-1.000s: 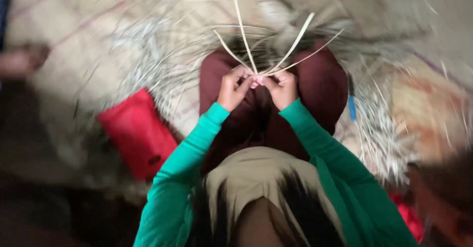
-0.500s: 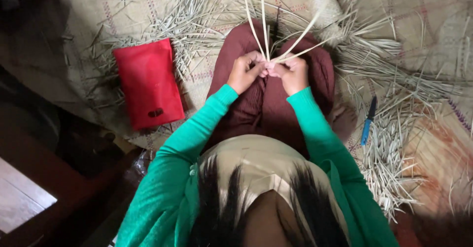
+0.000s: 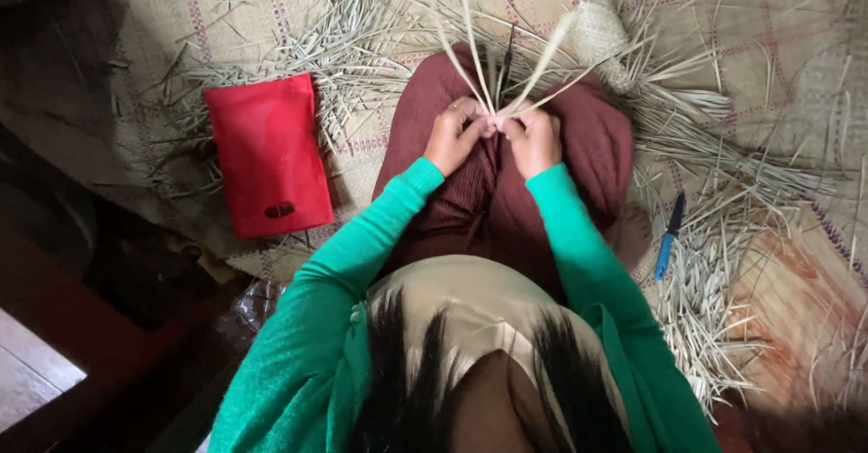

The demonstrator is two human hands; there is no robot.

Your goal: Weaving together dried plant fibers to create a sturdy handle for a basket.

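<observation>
Strip ends (image 3: 495,120) hidden between hands (image 3: 497,136) (fingertips too).

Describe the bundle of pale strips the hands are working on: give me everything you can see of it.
The pale strips look like thin, flat, dried straw-coloured leaf blades. Several meet at one point above the lap, pinched between the left hand and the right hand, whose fingertips close together there. From that pinch they fan upward and outward, long and slightly curved, free ends in the air. How they interlace at the pinch is hidden by the fingers. Loose strips of the same kind lie scattered on the woven mat.
</observation>
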